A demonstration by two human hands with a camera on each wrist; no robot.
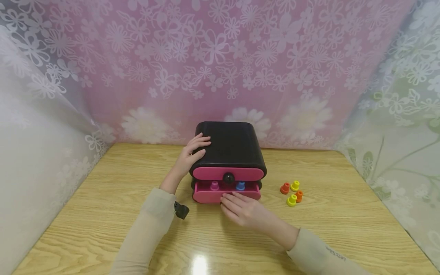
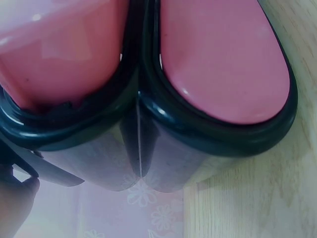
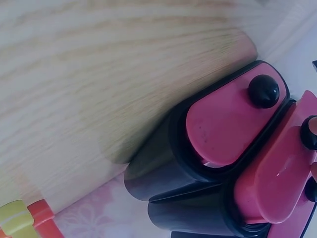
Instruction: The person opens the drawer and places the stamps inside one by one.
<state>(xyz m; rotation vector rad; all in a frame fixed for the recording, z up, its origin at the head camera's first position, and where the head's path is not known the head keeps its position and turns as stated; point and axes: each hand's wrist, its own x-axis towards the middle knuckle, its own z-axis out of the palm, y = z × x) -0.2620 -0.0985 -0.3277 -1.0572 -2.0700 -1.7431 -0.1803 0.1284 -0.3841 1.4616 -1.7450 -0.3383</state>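
A black drawer box (image 1: pixel 229 147) stands at the table's middle, with two pink drawers. The upper drawer (image 1: pixel 213 173) is closed and carries a black knob (image 1: pixel 228 178). The lower drawer (image 1: pixel 206 195) is pulled out a little; a pink peg (image 1: pixel 214 185) and a blue peg (image 1: pixel 240 186) stand inside it. My right hand (image 1: pixel 229 199) lays straight fingers across the lower drawer's front and hides its knob in the head view. My left hand (image 1: pixel 201 147) rests on the box's top left corner. The right wrist view shows both drawer fronts (image 3: pixel 233 124) and the upper knob (image 3: pixel 263 91).
Several small orange and yellow pegs (image 1: pixel 291 193) stand on the wooden table (image 1: pixel 103 214) to the right of the box; two of them show in the right wrist view (image 3: pixel 27 218). Flowered curtains (image 1: pixel 220 68) close in the back and both sides.
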